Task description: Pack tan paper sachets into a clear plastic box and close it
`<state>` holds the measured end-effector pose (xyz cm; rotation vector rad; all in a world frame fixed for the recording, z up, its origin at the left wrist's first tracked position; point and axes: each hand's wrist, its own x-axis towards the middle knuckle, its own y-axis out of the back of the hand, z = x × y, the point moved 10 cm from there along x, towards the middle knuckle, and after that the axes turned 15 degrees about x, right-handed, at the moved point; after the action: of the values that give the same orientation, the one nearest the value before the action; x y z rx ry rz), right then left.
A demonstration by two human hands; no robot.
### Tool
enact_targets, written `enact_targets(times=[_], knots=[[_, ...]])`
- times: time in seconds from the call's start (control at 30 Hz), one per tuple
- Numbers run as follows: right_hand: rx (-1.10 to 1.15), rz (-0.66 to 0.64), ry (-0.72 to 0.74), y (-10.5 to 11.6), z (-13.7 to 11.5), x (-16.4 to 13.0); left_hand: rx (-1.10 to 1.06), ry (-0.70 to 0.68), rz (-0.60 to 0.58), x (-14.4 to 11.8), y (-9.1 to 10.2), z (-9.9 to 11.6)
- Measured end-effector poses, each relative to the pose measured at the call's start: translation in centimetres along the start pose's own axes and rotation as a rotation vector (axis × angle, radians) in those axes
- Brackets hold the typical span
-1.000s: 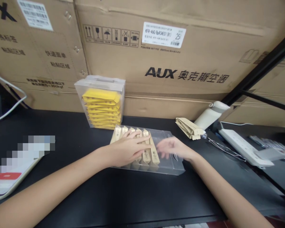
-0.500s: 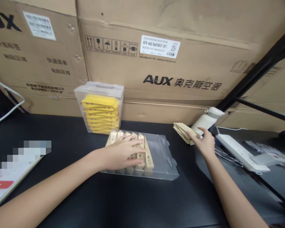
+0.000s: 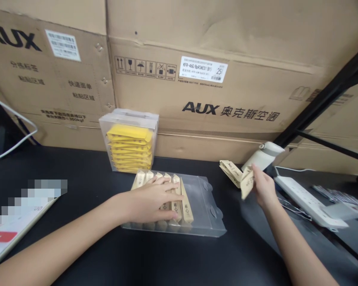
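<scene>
My left hand (image 3: 155, 198) lies with fingers spread over a row of beige paper packets (image 3: 187, 204) inside a clear plastic box (image 3: 199, 206) lying on its side. Its fingers rest on the packets without gripping one. At the right, my right hand (image 3: 264, 186) pinches a single beige paper packet (image 3: 247, 182) between thumb and fingers, lifted off the table. Just left of that packet, a small pile of similar beige packets (image 3: 230, 172) lies on the black table beside a white bottle (image 3: 262, 157).
An upright clear box holding yellow packets (image 3: 129, 149) stands behind the lying box. Large cardboard cartons (image 3: 226, 91) form the back wall. A white power strip (image 3: 304, 198) lies at right under a black metal frame (image 3: 325, 95). A phone-like screen (image 3: 14, 222) is at left.
My right hand has closed on one packet and raised it from the pile. My left hand stays on the packets in the box. The camera view has tilted slightly.
</scene>
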<state>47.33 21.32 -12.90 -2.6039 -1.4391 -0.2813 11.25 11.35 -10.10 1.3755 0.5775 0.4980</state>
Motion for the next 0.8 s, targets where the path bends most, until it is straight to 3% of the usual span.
enact_targets(times=[0.2,0.37,0.47,0.63,0.8], knots=[[-0.155,-0.325,-0.232,-3.4,1.9,-2.5,-0.008,0.011,-0.016,0.0,-0.1,-0.2],[-0.153,-0.811,-0.54,-7.0,3.6,-7.1,-0.002,-0.012,0.022,-0.1,-0.1,0.0],[-0.077,-1.033,-0.629,-8.3,3.6,-9.6,0.006,-0.024,0.05,-0.1,0.1,0.1],[0.093,-1.188,-0.679,-10.1,3.6,-12.1,0.035,-0.022,0.035,0.1,-0.1,0.1],[-0.016,-1.163,-0.761,-10.0,5.2,-12.7,0.028,-0.018,0.03,0.0,-0.2,0.0]])
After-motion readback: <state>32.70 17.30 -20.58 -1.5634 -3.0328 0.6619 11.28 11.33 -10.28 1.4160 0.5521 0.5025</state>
